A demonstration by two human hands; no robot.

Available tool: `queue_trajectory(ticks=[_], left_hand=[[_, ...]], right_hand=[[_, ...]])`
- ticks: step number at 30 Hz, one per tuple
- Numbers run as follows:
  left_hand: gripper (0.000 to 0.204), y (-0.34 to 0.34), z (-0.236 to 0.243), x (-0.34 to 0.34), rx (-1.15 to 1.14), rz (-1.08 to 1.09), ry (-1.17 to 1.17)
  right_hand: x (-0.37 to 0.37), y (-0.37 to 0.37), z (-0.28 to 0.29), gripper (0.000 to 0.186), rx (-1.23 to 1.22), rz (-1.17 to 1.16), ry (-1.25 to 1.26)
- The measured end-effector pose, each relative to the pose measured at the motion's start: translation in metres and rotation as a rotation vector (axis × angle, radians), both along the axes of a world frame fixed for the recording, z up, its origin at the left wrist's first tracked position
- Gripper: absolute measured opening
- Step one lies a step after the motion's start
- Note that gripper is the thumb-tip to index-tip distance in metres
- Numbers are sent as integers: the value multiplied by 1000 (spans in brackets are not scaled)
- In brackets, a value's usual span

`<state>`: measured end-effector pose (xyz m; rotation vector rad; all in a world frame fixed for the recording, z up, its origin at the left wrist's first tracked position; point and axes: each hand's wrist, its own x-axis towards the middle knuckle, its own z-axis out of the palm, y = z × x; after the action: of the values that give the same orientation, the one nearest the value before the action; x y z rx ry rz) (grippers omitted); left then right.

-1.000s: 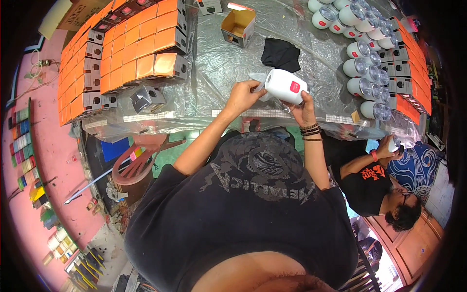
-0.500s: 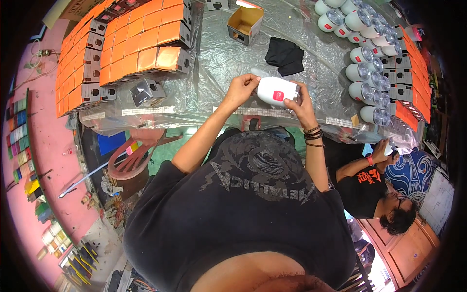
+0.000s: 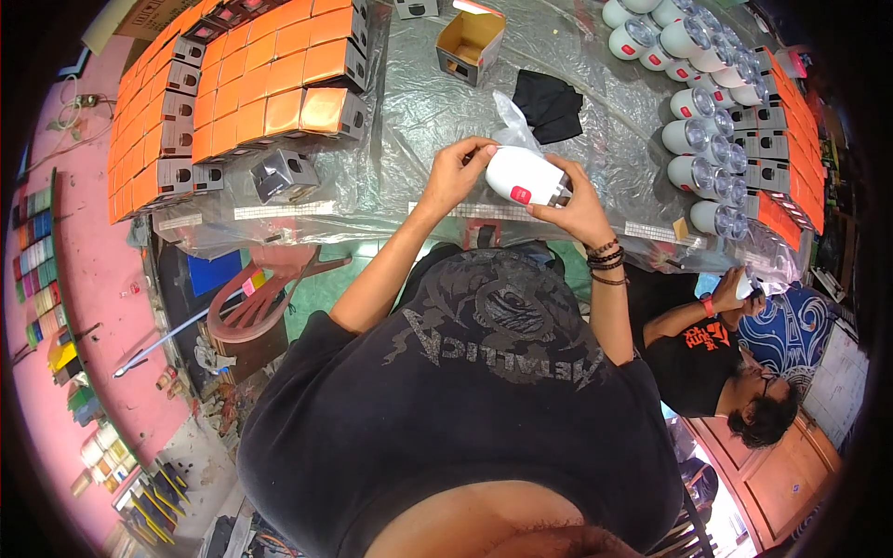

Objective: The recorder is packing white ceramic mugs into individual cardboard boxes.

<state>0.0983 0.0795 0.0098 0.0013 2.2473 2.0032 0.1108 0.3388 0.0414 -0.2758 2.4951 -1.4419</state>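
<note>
A white tumbler [image 3: 523,174] with a red label lies tilted between my hands above the near side of the table. My right hand [image 3: 579,206] is closed around its lid end, fingers over the top and thumb below. At the rounded base, my left hand [image 3: 459,172] is closed, with thumb and fingertips pinched against the tumbler's edge. A crumpled translucent plastic bag [image 3: 513,115] stands up just beyond the tumbler; whether my left fingers also hold it I cannot tell. Behind it lies a folded black cloth [image 3: 549,104].
An open box [image 3: 470,45] stands at the far middle. Orange-topped boxes [image 3: 265,79] fill the left, with a grey box [image 3: 282,175] nearer. White tumblers [image 3: 690,137] and more boxes [image 3: 791,139] line the right. A co-worker [image 3: 716,358] works at the right, holding a white item.
The tumbler has turned, its lid end swinging toward me along with my right hand. The plastic bag now rises into view beyond it. My left hand has barely moved.
</note>
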Motion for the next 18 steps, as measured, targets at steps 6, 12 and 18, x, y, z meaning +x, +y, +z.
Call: queue_trajectory(ticks=[6, 12, 18], left_hand=[[17, -4, 15, 0, -240, -23, 283], [16, 1, 11, 10, -405, -19, 510], [17, 5, 7, 0, -431, 101, 720]], right_hand=[[9, -13, 4, 84, 68, -90, 77], [14, -28, 7, 84, -1, -263, 81], [15, -36, 7, 84, -73, -284, 91]])
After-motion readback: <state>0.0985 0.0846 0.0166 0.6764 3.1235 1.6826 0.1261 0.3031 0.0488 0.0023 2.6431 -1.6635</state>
